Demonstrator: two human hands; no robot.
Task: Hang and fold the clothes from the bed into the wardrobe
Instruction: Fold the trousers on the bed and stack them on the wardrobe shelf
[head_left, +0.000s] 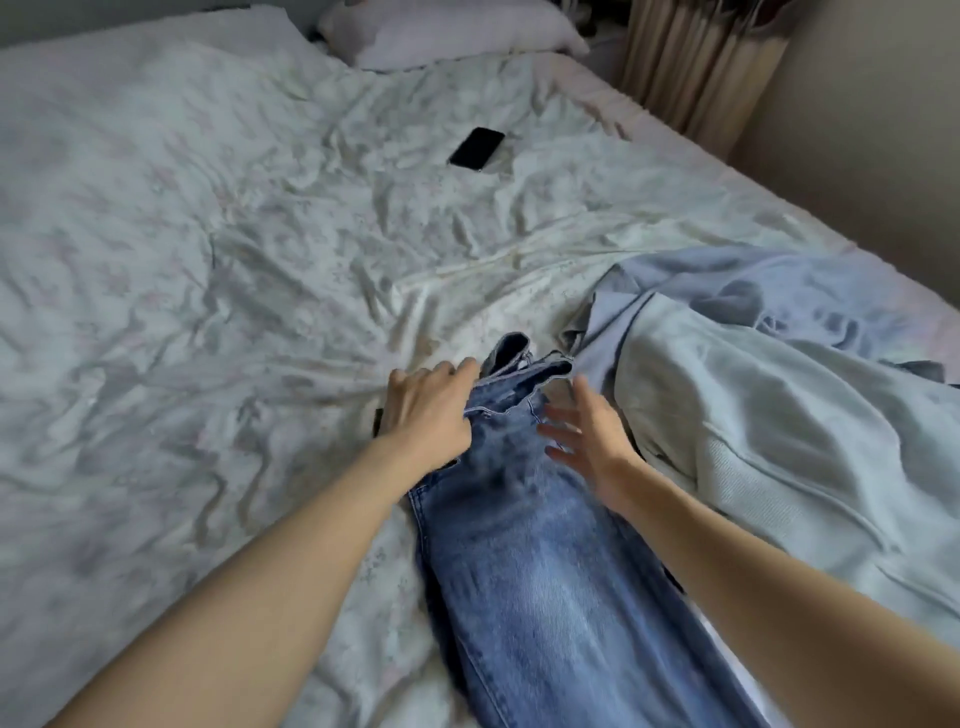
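A pair of blue jeans (540, 561) lies lengthwise on the bed (208, 312), its far end bunched near the middle of the view. My left hand (426, 410) rests on the jeans' left edge near that end, fingers curled onto the denim. My right hand (584, 428) hovers just right of the jeans with fingers spread, slightly blurred, holding nothing. A pale mint sweatshirt (769, 431) lies heaped to the right, with a light blue garment (737, 280) behind and partly under it.
A black phone (477, 148) lies on the wrinkled floral sheet farther up the bed. A pillow (447, 31) sits at the head. Beige curtains (696, 67) and a wall border the bed's right side.
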